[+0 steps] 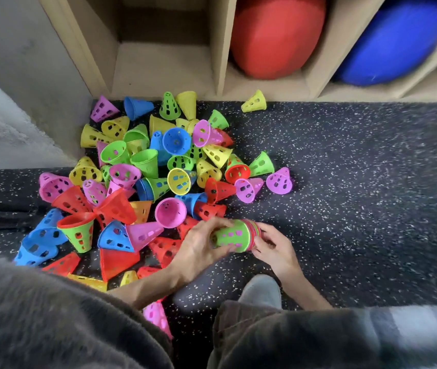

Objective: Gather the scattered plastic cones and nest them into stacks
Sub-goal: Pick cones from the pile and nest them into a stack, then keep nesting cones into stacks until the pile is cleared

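The left hand [201, 246] and right hand [273, 247] both hold the sideways stack of nested green and red plastic cones [234, 235], fingers curled round each end, likely squeezing it snug

Cone pile [156, 166] on floor [358, 182] before shelf unit [220, 49] — nested stack [234, 235] lies sideways between left hand [201, 246] and right hand [273, 246], right of pile.

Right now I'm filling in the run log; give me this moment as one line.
left hand: grips stack tip | right hand: holds rim end | nested stack: green outermost, sideways | loose cones: piled on floor
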